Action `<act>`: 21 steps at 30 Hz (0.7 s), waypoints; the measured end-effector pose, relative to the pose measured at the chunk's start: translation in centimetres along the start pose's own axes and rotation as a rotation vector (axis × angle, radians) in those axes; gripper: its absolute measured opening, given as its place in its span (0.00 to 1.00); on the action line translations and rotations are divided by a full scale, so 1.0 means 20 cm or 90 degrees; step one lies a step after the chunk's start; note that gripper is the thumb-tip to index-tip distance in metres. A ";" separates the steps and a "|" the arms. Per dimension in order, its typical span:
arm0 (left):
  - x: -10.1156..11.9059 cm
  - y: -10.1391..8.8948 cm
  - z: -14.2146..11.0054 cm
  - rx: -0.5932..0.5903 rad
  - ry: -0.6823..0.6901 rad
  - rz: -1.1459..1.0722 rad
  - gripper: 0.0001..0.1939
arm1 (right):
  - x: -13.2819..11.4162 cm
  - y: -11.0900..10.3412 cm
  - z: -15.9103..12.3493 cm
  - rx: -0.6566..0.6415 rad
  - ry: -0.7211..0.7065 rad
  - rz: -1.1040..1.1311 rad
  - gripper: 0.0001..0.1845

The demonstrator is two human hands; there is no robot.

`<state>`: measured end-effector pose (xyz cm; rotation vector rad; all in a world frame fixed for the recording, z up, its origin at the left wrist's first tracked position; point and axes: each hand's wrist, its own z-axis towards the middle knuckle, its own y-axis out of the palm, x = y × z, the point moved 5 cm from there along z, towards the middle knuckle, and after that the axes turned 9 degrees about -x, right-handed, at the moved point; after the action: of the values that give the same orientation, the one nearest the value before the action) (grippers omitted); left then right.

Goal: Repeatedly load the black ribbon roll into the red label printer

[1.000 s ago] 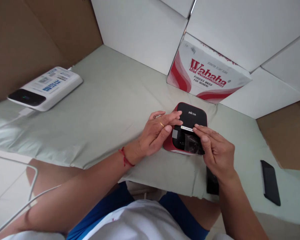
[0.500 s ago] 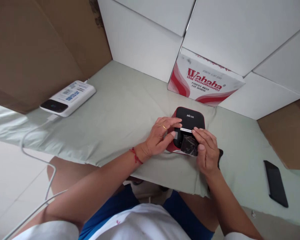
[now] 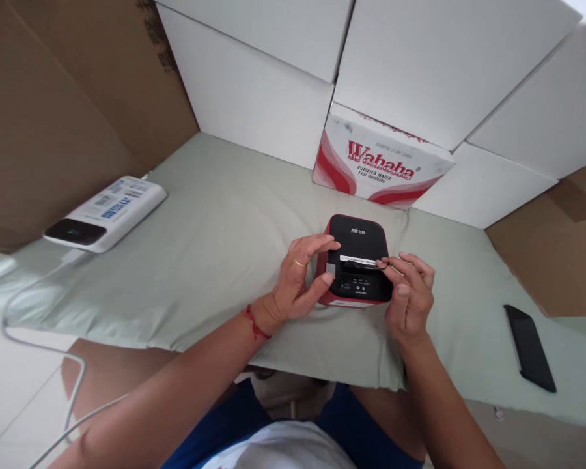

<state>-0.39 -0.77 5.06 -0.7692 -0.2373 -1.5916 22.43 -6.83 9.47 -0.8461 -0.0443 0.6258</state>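
On the cloth-covered bench [image 3: 215, 241], before the red-and-white carton [image 3: 381, 164], we see a black-topped red device [image 3: 359, 244]. The left hand [image 3: 295, 277], thumb and fingers spread, lies along the device's left edge. The fingers of the right hand [image 3: 411, 293] curl at the right end of a thin dark flap [image 3: 359, 266]; whether they pinch it, we cannot tell.

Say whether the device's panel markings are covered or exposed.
Exposed: the white markings show on the device, below the dark strip at the right hand.
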 end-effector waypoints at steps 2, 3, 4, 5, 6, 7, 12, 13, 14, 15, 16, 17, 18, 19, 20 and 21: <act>0.00 -0.01 0.00 0.003 -0.019 -0.011 0.29 | 0.00 0.01 0.00 -0.008 0.002 0.003 0.26; -0.01 -0.01 0.00 0.008 -0.037 -0.033 0.28 | 0.00 0.02 0.00 -0.010 0.002 0.004 0.25; -0.03 -0.01 0.00 0.018 -0.062 -0.062 0.27 | 0.01 0.02 0.00 -0.011 0.002 0.005 0.24; -0.05 -0.01 0.00 0.031 -0.093 -0.092 0.27 | 0.01 0.02 0.00 -0.011 0.002 0.006 0.23; -0.08 -0.01 -0.01 0.044 -0.128 -0.118 0.29 | 0.01 0.02 0.00 -0.013 0.002 0.007 0.22; -0.10 -0.01 -0.01 0.052 -0.165 -0.142 0.31 | 0.01 0.02 0.00 -0.016 0.002 0.008 0.20; -0.21 0.03 -0.02 0.003 -0.322 -0.296 0.52 | 0.03 -0.01 0.02 -0.061 0.014 0.025 0.23; -0.22 0.03 -0.01 -0.009 -0.335 -0.329 0.54 | 0.03 -0.01 0.02 -0.071 0.018 0.035 0.25; -0.22 0.04 0.00 -0.025 -0.338 -0.356 0.56 | 0.03 -0.02 0.03 -0.079 0.022 0.047 0.26; -0.23 0.04 0.02 -0.047 -0.334 -0.378 0.59 | 0.02 -0.02 0.04 -0.085 0.027 0.058 0.27; -0.23 0.05 0.03 -0.071 -0.326 -0.396 0.60 | 0.01 -0.03 0.06 -0.088 0.033 0.067 0.27; -0.23 0.06 0.05 -0.097 -0.317 -0.410 0.62 | 0.00 -0.03 0.07 -0.088 0.039 0.073 0.27; -0.23 0.07 0.06 -0.119 -0.308 -0.423 0.63 | -0.01 -0.04 0.09 -0.087 0.044 0.075 0.27; -0.24 0.08 0.06 -0.133 -0.302 -0.434 0.64 | -0.02 -0.04 0.10 -0.082 0.045 0.071 0.26; -0.25 0.09 0.06 -0.136 -0.300 -0.446 0.65 | -0.04 -0.04 0.11 -0.077 0.042 0.064 0.26; -0.27 0.10 0.06 -0.130 -0.299 -0.457 0.66 | -0.06 -0.04 0.12 -0.074 0.037 0.054 0.24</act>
<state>1.73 3.89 2.20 -1.3137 -0.7659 -2.1025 21.16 -6.15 11.87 -0.9820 0.0072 0.6827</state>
